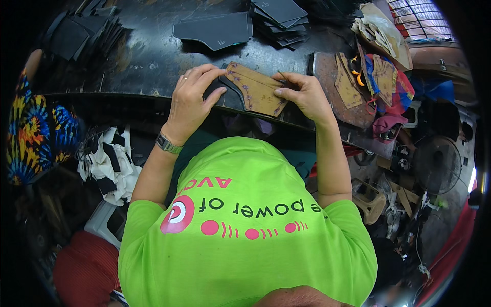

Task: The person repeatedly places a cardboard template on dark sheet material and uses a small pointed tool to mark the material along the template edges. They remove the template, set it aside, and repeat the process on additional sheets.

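Note:
A tan cardboard pattern (258, 92) with purple marks and small holes lies over a black sheet piece (229, 92) at the table's near edge. My left hand (192, 97) pinches the left end of the black piece, thumb below and fingers above, its index fingertip at the pattern's upper left corner. At the pattern's right end, my right hand (305, 96) is closed, with the thumb over the pattern's edge. A thin stick-like tool (281, 75) shows at its index finger; its kind is not clear.
On the dark table (146, 56) are a large black piece (217, 30), stacked black pieces (281, 15) and another pile (84, 33). At right, a board (327, 77) holds more tan patterns (349, 82) and orange-handled scissors (356, 71). A fan (436, 163) stands beyond.

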### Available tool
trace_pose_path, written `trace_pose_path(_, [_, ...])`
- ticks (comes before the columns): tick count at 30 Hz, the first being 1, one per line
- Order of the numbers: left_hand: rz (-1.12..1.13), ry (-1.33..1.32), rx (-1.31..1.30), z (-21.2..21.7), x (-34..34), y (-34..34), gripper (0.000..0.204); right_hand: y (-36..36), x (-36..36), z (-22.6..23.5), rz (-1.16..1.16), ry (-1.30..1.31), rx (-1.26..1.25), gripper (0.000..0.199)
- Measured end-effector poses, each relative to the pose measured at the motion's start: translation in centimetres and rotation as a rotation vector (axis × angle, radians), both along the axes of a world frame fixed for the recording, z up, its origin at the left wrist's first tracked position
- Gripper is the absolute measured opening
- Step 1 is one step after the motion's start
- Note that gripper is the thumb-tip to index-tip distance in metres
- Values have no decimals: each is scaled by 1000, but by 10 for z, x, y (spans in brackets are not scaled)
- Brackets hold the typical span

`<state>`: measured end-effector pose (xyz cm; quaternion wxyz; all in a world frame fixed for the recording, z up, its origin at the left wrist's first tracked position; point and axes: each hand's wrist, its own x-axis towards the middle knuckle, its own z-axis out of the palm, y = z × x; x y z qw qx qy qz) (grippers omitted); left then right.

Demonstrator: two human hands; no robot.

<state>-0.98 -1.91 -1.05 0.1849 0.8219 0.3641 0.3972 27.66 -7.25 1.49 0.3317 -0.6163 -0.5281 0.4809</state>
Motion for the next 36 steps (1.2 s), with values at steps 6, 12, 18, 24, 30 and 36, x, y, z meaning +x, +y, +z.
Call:
trace_pose_path(6, [6, 53, -29, 0, 4, 7, 21, 9, -8, 7, 52, -252, 60, 38])
trace_pose_path(12, [1, 83, -41, 0, 4, 11, 15, 11, -9, 7, 47, -254, 48, 34])
trace_pose_path(18, [-3, 115, -33, 2, 4, 11, 15, 16, -5, 3, 52, -190, 6, 32])
trace_pose_path(24, [-10, 130, -8, 4, 5, 12, 16, 16, -5, 5, 66, -196, 45, 33])
trace_pose_path(30, [-111, 207, -79, 12, 9, -6, 32, 13, -6, 6, 49, -180, 45, 32])
trace_pose_path(36, [-200, 401, 36, 22, 6, -17, 46, 11, -6, 6, 55, -187, 68, 32])
